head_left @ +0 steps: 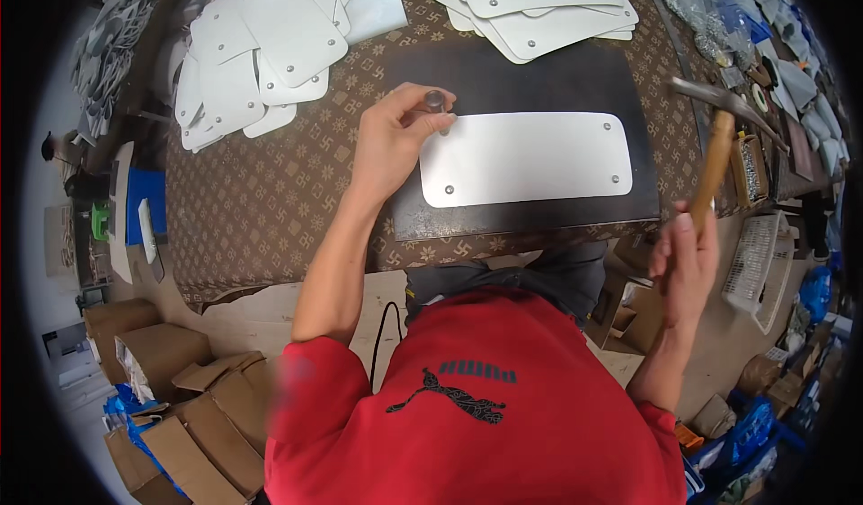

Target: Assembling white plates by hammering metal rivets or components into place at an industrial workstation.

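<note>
A white rounded rectangular panel [526,159] lies flat on a dark slab [539,83], with metal snap fasteners showing at three of its corners. At its far left corner my left hand [393,137] pinches a short metal punch [435,102], held upright over that corner; the fingers hide what is under its tip. Off to the right, my right hand [690,249] is closed round the wooden handle of a hammer [716,159]. The hammer's head is raised, apart from the punch and the panel.
Piles of similar white panels [292,33] lie at the far left, with another stack [539,6] at the far middle. A brown patterned cloth [288,208] covers the table. Small boxes of metal parts [749,168] line the right side. Cardboard boxes [202,424] stand on the floor at left.
</note>
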